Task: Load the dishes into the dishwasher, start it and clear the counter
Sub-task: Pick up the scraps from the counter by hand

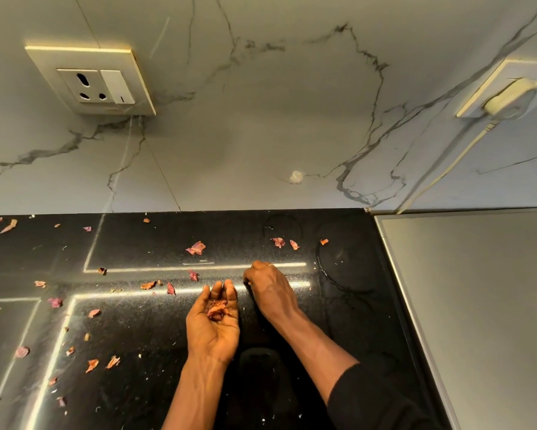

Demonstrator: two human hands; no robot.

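The person's left hand (212,321) lies palm up, just above the black worktop (155,336). The fingers are side by side and gently cupped, with a small heap of peel (219,309) resting in the hollow of the palm. The thumb lies loosely out to the side, not pinching anything.

The right hand (270,290) is just beside it and a little further back. It is palm down, knuckles raised, fingers curled towards the worktop. Its fingertips are tucked under the hand, so I cannot tell whether they are pinching a scrap or only touching the surface. A black sleeve (369,398) covers that forearm, while the left forearm is bare.

Dry pinkish peel scraps (195,248) are scattered over much of the worktop. They lie thickest to the left of the hands, and a few lie further back on the right, near the faint round marks in the surface. Tiny pale crumbs dot the dark stone between them. Bright strips of light are reflected in the polish.

Behind the worktop rises a marbled wall (261,119) with a small white blob (296,177) stuck on it. A wall socket (96,85) is up on the left. On the right a white plug (509,97) sits in another socket, and its cord (447,169) runs down towards a flat grey metal surface (478,305) that butts against the worktop's right edge.
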